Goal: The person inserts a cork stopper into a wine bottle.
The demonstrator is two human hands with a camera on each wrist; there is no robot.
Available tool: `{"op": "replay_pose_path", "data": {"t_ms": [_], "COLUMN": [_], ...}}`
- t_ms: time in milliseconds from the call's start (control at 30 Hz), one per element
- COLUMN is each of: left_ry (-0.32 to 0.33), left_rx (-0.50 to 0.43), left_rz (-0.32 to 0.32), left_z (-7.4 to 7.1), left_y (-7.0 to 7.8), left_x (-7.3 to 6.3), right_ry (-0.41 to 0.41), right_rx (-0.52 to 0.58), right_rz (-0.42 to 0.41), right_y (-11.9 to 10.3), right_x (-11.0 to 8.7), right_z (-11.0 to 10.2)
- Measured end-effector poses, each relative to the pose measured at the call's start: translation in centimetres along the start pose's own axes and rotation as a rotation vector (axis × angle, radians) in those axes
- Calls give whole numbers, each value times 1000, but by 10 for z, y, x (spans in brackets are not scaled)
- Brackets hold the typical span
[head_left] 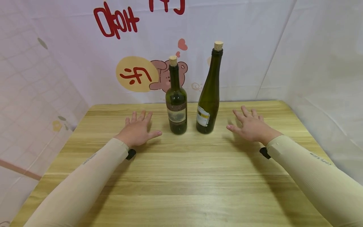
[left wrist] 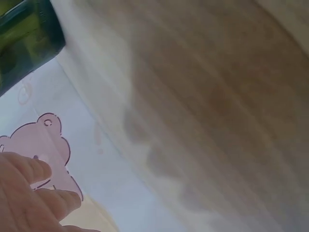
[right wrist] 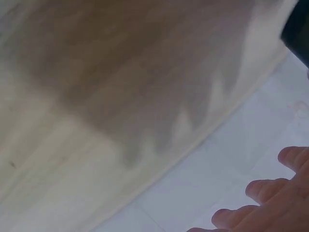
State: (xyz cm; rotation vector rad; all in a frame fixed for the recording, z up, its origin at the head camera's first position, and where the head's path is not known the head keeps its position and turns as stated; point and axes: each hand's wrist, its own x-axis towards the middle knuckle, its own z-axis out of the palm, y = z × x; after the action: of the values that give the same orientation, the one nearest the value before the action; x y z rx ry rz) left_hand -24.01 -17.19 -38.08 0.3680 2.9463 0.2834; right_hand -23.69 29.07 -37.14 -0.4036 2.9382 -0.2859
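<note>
Two green glass wine bottles stand upright side by side in the head view. The shorter bottle has a dark label with a pale picture, and a cork sits in its mouth. To its right is the taller, slimmer bottle, with a white and yellow label and a cork on top. My left hand is spread palm down over the table, left of the shorter bottle and apart from it. Right of the taller bottle, my right hand hovers with fingers spread, holding nothing.
The wooden table reaches back to a white printed cloth hung behind it, with a pink bear and red writing. Cloth also hangs along both sides. A dark band shows under the left wrist, another under the right.
</note>
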Motion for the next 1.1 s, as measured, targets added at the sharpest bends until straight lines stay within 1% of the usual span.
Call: {"op": "replay_pose_path", "data": {"t_ms": [67, 100, 167, 233, 300, 400, 433, 500, 567, 633, 667, 733, 800, 900, 1000, 1100], "left_ry": [23, 43, 92, 159, 229, 327, 353, 383, 401, 410, 411, 419, 424, 423, 433, 458], "left_rx": [-22, -40, -101, -193, -288, -416, -456, -530, -593, -631, -636, -618, -594, -549, -527, -527], "left_rz": [7, 14, 26, 39, 50, 76, 86, 115, 148, 177, 188, 195, 189, 171, 179, 197], "left_z": [-5, -9, -21, -37, -56, -86, -95, -113, -127, -139, -143, -149, -153, -156, -155, -153], "left_y": [0, 0, 1, 8, 18, 42, 51, 68, 84, 98, 104, 112, 118, 122, 125, 127], "left_x": [0, 0, 0, 0, 2, 7, 9, 13, 18, 23, 25, 28, 30, 30, 30, 31], "right_ry": [30, 45, 89, 158, 247, 407, 446, 488, 482, 454, 439, 422, 423, 427, 424, 417], "right_rx": [47, 96, 188, 276, 374, 494, 540, 613, 654, 664, 663, 644, 635, 651, 714, 811], "right_rz": [-16, -28, -45, -44, -43, -51, -64, -96, -124, -132, -133, -126, -109, -94, -86, -107], "right_y": [-3, -5, -11, -20, -31, -50, -56, -71, -86, -101, -107, -118, -124, -127, -127, -129], "right_x": [2, 3, 5, 4, 4, 6, 8, 13, 19, 25, 28, 33, 37, 39, 40, 41], "right_z": [-5, -10, -24, -44, -68, -107, -119, -141, -157, -168, -171, -175, -177, -180, -182, -181]}}
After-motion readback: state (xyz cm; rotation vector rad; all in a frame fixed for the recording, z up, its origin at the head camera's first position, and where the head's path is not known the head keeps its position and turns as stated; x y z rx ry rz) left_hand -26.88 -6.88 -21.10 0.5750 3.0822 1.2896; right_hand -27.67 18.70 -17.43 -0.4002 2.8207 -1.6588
